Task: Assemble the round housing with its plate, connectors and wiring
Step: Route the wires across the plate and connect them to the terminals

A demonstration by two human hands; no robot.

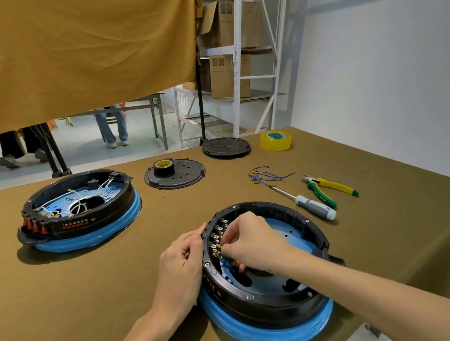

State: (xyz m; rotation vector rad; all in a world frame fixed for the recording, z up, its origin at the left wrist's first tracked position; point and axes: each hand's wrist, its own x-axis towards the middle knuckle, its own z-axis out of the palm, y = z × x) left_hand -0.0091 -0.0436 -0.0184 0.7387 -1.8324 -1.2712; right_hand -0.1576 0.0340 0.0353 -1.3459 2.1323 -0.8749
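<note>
A round black housing [282,297] with a blue base ring and a blue inner floor sits at the table's near middle. My left hand [184,262] grips the outside of its left wall, fingers curled on the rim. My right hand [247,240] reaches inside and pinches a small connector at the row of brass terminals [216,242] on the inner left wall. A blue wire [233,269] shows under that hand. Loose blue wires with brass ends [266,176] lie on the table behind.
A second housing [81,208] with white wiring stands at the left. Behind are a black plate [189,174] carrying a tape roll [163,167], a black lid [226,146] and yellow tape [276,140]. A screwdriver [311,206] and green-yellow pliers [330,189] lie at the right.
</note>
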